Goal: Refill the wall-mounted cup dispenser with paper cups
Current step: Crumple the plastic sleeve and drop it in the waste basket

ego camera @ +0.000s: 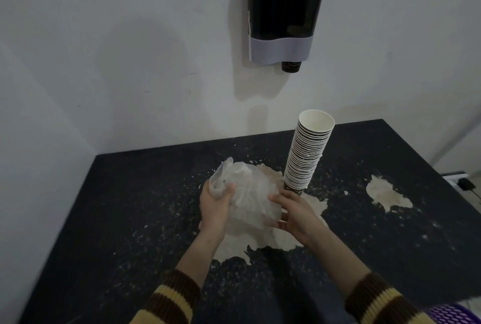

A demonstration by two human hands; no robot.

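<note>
The black speckled table top [125, 206] sits against a white wall; the left hand [216, 206] has its fingers curled tight round a crumpled clear plastic bag [247, 193]; the right hand [294, 214] holds the bag's other side, thumb on top and fingers under; just behind that hand a tall stack of white paper cups [307, 151] stands on the table, leaning a little; high above it the dark wall-mounted cup dispenser [283, 11] hangs, with one dark cup bottom poking out below; a pale worn patch [387, 193] lies further right; a purple basket [453, 313] peeks in at the bottom corner.
</note>
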